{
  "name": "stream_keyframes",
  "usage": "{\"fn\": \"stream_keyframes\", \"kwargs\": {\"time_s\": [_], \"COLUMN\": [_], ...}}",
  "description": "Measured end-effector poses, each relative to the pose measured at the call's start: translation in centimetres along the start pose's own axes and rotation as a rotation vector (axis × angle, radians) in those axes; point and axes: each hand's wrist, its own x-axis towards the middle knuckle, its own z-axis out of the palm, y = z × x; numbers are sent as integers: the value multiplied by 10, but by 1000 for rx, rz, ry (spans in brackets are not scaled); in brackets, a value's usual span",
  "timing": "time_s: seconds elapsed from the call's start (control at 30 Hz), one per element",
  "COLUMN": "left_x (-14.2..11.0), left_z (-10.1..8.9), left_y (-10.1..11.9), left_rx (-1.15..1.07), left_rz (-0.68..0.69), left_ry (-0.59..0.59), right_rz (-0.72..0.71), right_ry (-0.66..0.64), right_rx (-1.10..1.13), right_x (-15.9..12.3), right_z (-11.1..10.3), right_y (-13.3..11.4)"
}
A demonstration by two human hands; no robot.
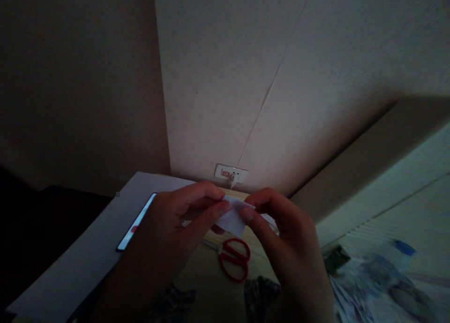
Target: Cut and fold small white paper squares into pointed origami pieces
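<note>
A small piece of white paper (234, 221) is held up between both hands, with a fold or crease showing near its top. My left hand (186, 215) pinches its left edge between thumb and fingers. At the right edge, the thumb and index finger of my right hand (281, 224) grip the same paper. Below the paper, a pair of red-handled scissors (235, 259) lies on the wooden tabletop (258, 262), its blades pointing left and partly hidden by my left hand.
A phone with a lit screen (137, 224) lies on a white surface (87, 252) to the left. Behind the table, a wall socket (231, 173) has a plug in it. Plastic bags and clutter (383, 281) fill the lower right, beside a pale panel (386, 173).
</note>
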Motion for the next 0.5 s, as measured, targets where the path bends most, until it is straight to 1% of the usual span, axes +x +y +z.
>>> {"fn": "stream_keyframes", "kwargs": {"time_s": [0.1, 0.23, 0.37, 0.5], "left_x": [-2, -5, -6, -5], "left_z": [2, 4, 5, 7], "left_y": [2, 2, 1, 0], "left_rx": [-97, -129, -135, -158], "left_rz": [-55, -86, -47, 2], "left_ry": [9, 19, 12, 64], "right_rz": [4, 22, 42, 18], "right_ry": [-37, -33, -1, 30], "right_rx": [0, 34, 93, 103], "right_x": [0, -1, -3, -2], "right_z": [0, 1, 1, 0], "right_y": [1, 2, 1, 1]}}
